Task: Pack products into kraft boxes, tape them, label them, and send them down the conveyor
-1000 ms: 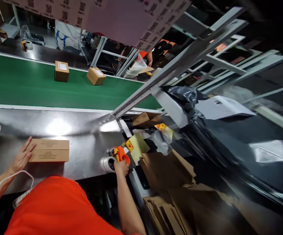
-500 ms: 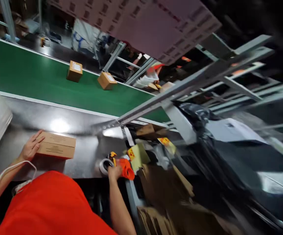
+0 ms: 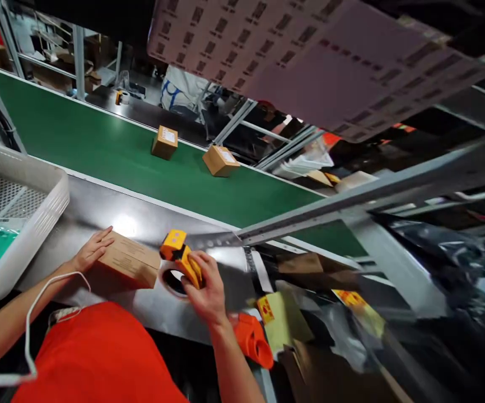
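My left hand (image 3: 93, 252) grips the left end of a closed brown cardboard box (image 3: 131, 257), its fingers stretched along the upper edge. The box lies on the metal worktop (image 3: 91, 201), with small print on its top. My right hand (image 3: 206, 288) is closed around a yellow and black tape dispenser (image 3: 174, 242) loaded with a wide roll of tape (image 3: 167, 280). The dispenser is raised at the right end of the box, and the roll overlaps that end in view. I cannot tell whether the tape touches the cardboard.
Beyond the worktop runs a green conveyor belt (image 3: 112, 145) carrying two small boxes (image 3: 165, 143). A white plastic basket (image 3: 53, 196) with a green package stands at left. An orange roll-shaped object (image 3: 253, 338), yellow paper (image 3: 287, 322) and cardboard lie at right, beside a metal frame (image 3: 309, 224).
My right hand has lifted the tape dispenser from beside the orange object and brought it left to the box. My left hand stays on the box. The view has swung left.
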`<state>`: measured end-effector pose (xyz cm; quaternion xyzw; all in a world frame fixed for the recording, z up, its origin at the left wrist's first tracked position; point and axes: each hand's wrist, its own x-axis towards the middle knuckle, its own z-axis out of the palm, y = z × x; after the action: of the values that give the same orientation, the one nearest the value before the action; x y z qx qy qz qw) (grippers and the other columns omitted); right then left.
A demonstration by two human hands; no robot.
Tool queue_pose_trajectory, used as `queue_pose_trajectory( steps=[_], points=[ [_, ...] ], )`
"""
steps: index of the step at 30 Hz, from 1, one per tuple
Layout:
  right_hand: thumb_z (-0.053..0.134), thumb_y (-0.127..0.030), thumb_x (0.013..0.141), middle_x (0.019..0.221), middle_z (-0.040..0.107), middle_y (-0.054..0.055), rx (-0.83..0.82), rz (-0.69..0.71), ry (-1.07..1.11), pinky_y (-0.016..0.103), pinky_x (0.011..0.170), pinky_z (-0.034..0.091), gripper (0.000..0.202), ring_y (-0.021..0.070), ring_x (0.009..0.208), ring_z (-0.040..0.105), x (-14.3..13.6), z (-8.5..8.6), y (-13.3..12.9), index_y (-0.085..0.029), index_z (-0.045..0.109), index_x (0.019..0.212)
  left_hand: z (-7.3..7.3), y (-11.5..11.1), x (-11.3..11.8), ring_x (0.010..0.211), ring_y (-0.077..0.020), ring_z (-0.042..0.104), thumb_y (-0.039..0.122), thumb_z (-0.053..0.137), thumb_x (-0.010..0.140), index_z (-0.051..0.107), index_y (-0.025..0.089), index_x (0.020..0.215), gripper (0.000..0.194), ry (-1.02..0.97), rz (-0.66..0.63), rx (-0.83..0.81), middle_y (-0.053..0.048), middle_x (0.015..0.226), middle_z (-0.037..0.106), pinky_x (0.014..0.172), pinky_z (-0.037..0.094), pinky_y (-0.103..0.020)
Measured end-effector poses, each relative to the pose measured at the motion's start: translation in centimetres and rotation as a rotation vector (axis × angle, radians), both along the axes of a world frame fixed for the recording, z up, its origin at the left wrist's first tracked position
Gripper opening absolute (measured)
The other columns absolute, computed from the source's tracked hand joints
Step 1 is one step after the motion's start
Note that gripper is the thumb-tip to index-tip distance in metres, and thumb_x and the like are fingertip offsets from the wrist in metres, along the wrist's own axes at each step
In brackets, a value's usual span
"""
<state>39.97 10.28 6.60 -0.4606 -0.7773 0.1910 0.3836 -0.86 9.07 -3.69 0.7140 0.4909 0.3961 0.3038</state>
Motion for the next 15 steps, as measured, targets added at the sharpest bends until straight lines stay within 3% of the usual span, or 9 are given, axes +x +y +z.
queue_pose_trajectory(
  steps=[2,4,7,10,13,15],
  points=[
    [0.064,-0.013,0.082,0.150,0.060,0.013,0.170,0.258,-0.188,0.045,0.102,0.061,0.061,0.0296,0.128,0.067,-3.3,1.5,1.4,-0.029,0.071,0.141,0.1,-0.1,0.4,0.159,-0.0346,0.046,0.050,0.041,0.109,0.073,0.018,0.145,0.058,-0.031,-0.001,-0.014,-0.016,0.174,0.042,0.131,0.038,-0.059],
    [0.063,-0.009,0.077,0.148,0.063,0.013,0.228,0.452,-0.354,0.042,0.096,0.063,0.067,0.0299,0.123,0.070,-5.8,1.6,2.5,-0.029,0.073,0.141,0.7,-0.3,0.9,0.157,-0.0345,0.048,0.048,0.044,0.107,0.075,0.019,0.142,0.054,-0.079,0.014,-0.036,-0.016,0.173,0.045,0.131,0.039,-0.059],
    [0.061,-0.007,0.073,0.148,0.064,0.016,0.189,0.545,-0.462,0.044,0.096,0.064,0.074,0.0322,0.123,0.070,-6.9,0.3,3.6,-0.026,0.072,0.143,2.5,-0.9,1.8,0.157,-0.0360,0.047,0.043,0.062,0.098,0.084,0.022,0.123,0.040,-0.217,0.117,-0.155,-0.013,0.166,0.055,0.133,0.034,-0.058],
    [0.061,-0.009,0.076,0.151,0.062,0.014,0.160,0.540,-0.454,0.047,0.099,0.064,0.074,0.0326,0.130,0.068,-5.7,-0.9,4.2,-0.030,0.070,0.146,4.5,-1.6,3.5,0.151,-0.0364,0.052,0.046,0.070,0.091,0.084,0.020,0.108,0.035,-0.469,0.376,-0.339,-0.017,0.152,0.067,0.130,0.036,-0.057],
    [0.062,-0.012,0.079,0.151,0.062,0.013,0.148,0.547,-0.429,0.050,0.100,0.065,0.072,0.0328,0.132,0.067,-4.5,-1.4,4.3,-0.034,0.068,0.147,6.0,-2.1,6.2,0.107,-0.0351,0.076,0.058,0.059,0.095,0.078,0.014,0.103,0.049,-0.678,0.458,-0.565,-0.022,0.115,0.080,0.095,0.061,-0.056],
    [0.062,-0.012,0.081,0.151,0.062,0.013,0.152,0.548,-0.401,0.051,0.099,0.066,0.071,0.0326,0.132,0.068,-4.3,-1.5,4.1,-0.034,0.066,0.149,6.8,-2.1,8.1,0.085,-0.0297,0.078,0.064,0.055,0.096,0.077,0.014,0.101,0.055,-0.788,0.389,-0.687,-0.020,0.099,0.081,0.074,0.063,-0.045]
  ],
)
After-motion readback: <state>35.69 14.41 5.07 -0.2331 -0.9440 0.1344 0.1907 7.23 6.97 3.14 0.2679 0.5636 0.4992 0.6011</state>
